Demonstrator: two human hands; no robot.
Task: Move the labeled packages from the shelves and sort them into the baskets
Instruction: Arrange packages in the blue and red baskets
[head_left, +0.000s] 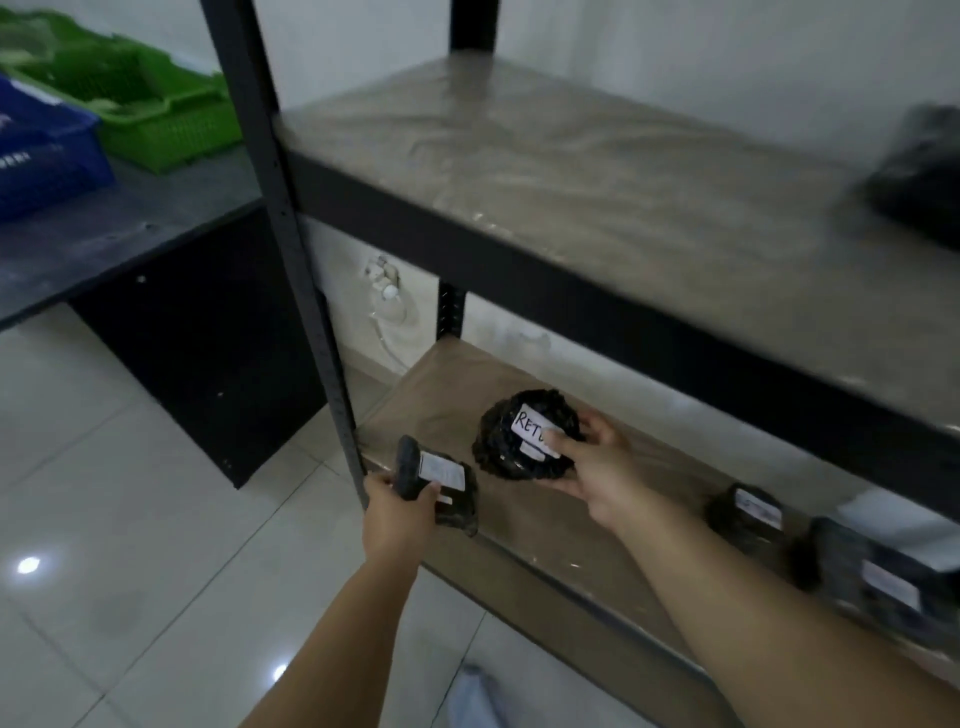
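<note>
**Both hands full at the lower shelf**

My right hand (592, 467) is grasping a rounded black plastic-wrapped package (519, 441), thumb across its white label, on which I can read "RETU" before the thumb covers the rest. The bundle looks crinkled and lumpy, and I hold it just above the left part of the lower brown board shelf (441, 384). My left hand (400, 506) is wrapped around a flatter black wrapped package with a white printed label (441, 488), held at the shelf's front left corner, right beside the dark metal upright post (291, 249). The two packages sit near each other but apart.

Further right on the same shelf lie a small dark wrapped package with a white label (748, 514) and, at the frame's edge, a larger black labeled package (883, 587); their label text is too blurred to read. The upper board shelf (545, 171) is covered in clear film and carries a black bundle at its far right edge (919, 176), blurred.

The rack stands against a white wall on glossy pale floor tiles (130, 519). To the left, a dark tabletop (104, 239) holds a green slatted plastic basket (145, 109) and a blue plastic basket (41, 156) side by side.

By my count: five black packages, two in hand, two on the lower shelf, one above; two baskets; two shelf levels in sight.
</note>
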